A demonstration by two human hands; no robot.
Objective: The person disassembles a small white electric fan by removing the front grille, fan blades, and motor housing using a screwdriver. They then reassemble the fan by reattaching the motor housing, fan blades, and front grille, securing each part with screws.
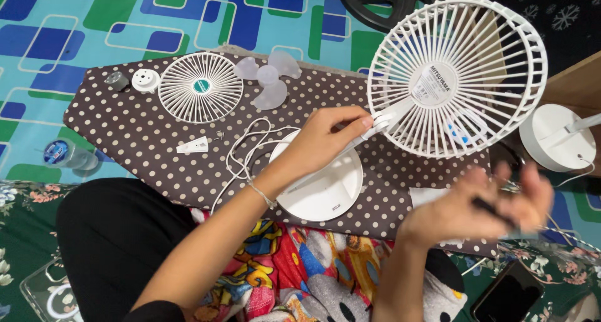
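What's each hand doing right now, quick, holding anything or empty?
Left hand: closed on the white fan's neck, just below the cage.
Right hand: blurred, grip closed around a thin dark tool; what kind cannot be told.

Looked like somebody's home, floor-level setup in a living room or bedroom. There was a bright blue and green patterned mat (pixel 75 27) on the floor, a brown polka-dot cloth (pixel 144 146) spread out as a work surface, a cartoon-print blanket (pixel 300 259), and a phone (pixel 507 294) lying on floral bedding (pixel 25 234).
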